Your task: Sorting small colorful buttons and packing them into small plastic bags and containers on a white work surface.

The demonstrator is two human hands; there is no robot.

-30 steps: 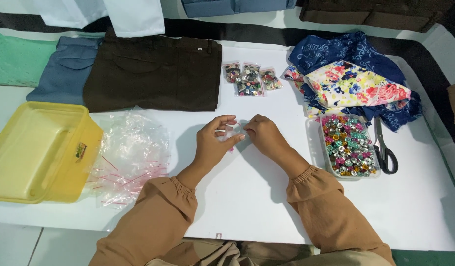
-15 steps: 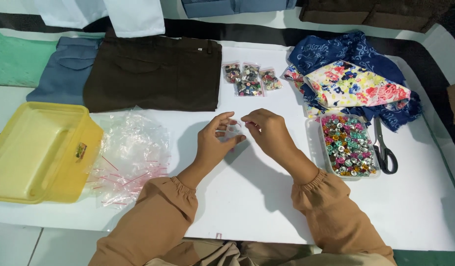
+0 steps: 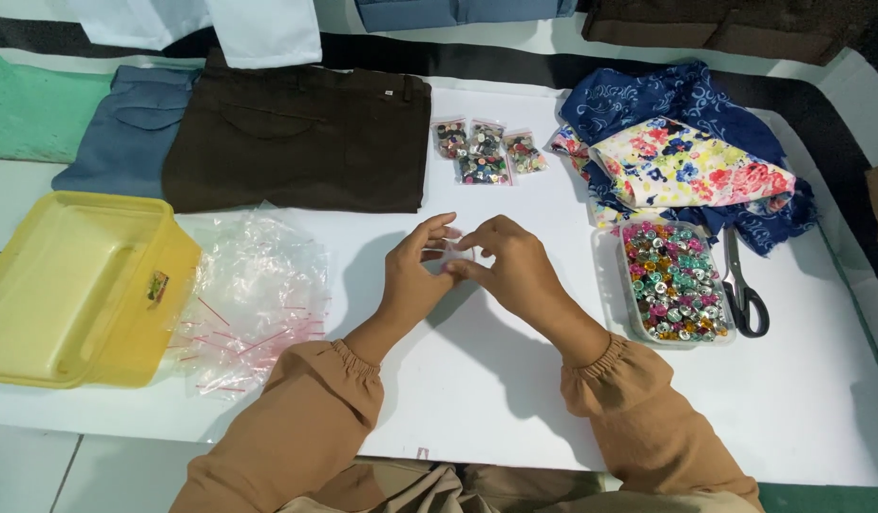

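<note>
Both your hands have shifted slightly left: left hand [image 3: 412,275] and right hand [image 3: 510,266] pinch a small clear bag [image 3: 450,256] between fingertips (contents unclear), button tray [image 3: 674,279] just right.

Box [image 3: 73,285] left, bags [image 3: 254,294] beside it, tray [image 3: 675,280] right, scissors [image 3: 743,285] beyond.

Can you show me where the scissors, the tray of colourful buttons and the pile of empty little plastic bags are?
scissors [image 3: 744,296]: head view, on the black handles.
tray of colourful buttons [image 3: 671,280]: head view, on the heap of buttons inside the clear tray.
pile of empty little plastic bags [image 3: 254,294]: head view, on the middle of the pile.
</note>
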